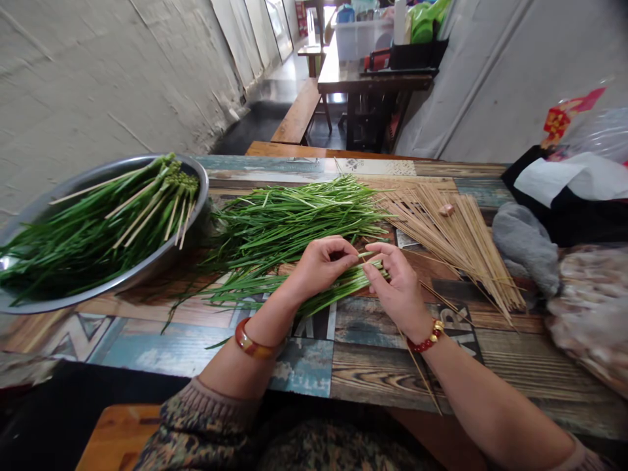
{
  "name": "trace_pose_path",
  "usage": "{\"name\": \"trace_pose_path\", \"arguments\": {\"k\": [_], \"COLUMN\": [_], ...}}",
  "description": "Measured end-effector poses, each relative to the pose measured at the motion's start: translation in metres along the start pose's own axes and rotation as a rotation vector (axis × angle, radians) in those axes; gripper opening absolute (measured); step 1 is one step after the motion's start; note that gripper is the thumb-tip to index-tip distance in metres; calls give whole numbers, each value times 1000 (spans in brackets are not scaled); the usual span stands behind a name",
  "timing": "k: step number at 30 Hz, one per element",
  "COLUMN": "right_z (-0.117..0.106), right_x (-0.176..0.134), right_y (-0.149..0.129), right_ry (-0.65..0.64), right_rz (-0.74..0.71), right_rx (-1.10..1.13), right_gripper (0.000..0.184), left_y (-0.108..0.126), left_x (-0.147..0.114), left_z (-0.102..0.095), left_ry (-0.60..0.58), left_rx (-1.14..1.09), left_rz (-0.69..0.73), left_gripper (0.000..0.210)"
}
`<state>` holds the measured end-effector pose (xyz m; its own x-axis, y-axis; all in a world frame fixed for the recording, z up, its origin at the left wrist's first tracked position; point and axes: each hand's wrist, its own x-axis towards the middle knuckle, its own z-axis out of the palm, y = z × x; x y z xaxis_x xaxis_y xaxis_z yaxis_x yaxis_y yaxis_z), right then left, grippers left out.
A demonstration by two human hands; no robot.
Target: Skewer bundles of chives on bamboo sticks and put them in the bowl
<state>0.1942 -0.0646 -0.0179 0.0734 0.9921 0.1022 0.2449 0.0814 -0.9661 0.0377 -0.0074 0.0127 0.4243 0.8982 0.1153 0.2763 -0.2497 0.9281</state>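
Observation:
My left hand (326,265) is closed in a pinch on green garlic chives, near their pale cut ends. Close beside it, my right hand (395,281) has its thumb and fingers closed round a thin bamboo skewer (426,379), whose far end slants down past the wrist towards the table's front edge. Between the two sets of fingertips shows a chive stalk with the skewer's tip against it; whether it is pierced I cannot tell. A small bunch of chives (343,288) lies beneath both hands, and a bigger pile of chives (304,212) spreads behind them.
A steel basin (199,219) at left holds chives threaded on skewers. Many loose bamboo skewers (456,242) fan out at right. Beyond them are a grey crumpled bag (524,242) and a clear bag of pale food (589,307). A bench (299,111) stands past the table (383,379).

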Motion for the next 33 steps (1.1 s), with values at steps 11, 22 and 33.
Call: {"name": "trace_pose_path", "arguments": {"k": [11,22,33], "right_z": [3,4,2], "right_x": [4,2,1], "right_y": [10,9,2], "right_ry": [38,-72,-72], "right_rz": [16,98,56], "right_rx": [135,92,-26], "right_gripper": [24,30,26], "left_y": [1,-27,-36], "left_x": [1,11,9], "left_z": [-5,-20,-18], "left_ry": [-130,302,154], "left_rx": [-7,329,730], "left_rz": [-2,142,267], "left_gripper": [16,15,18]}}
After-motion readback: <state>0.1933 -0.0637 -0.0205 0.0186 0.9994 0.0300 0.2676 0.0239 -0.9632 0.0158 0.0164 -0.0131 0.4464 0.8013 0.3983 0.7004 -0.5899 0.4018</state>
